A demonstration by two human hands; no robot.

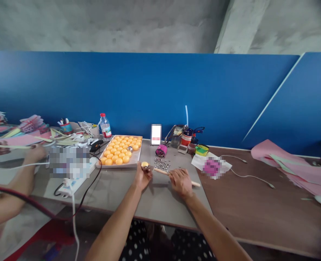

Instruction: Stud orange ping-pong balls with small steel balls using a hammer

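My left hand point(142, 177) is closed around a small pale yellow ball point(144, 164) with shiny dark bits about its edge. Across the grey mat, my right hand point(181, 182) wraps round a long wooden stick point(162, 172), whose left end reaches close to the ball; I cannot make out its tip. Small shiny silver beads point(163, 165) lie scattered just beyond the stick. To the left stands a white tray point(134, 160) filled with rows of orange balls point(114, 151). One silvery ball point(130, 148) sits among them.
A magenta roll point(161, 150), a lit phone point(156, 134) and a red-and-white cup point(186, 138) stand along the blue partition point(138, 90). A water bottle point(105, 127) is behind the tray. A power strip point(74, 181) with cables lies left, near a co-worker's arm point(16, 188).
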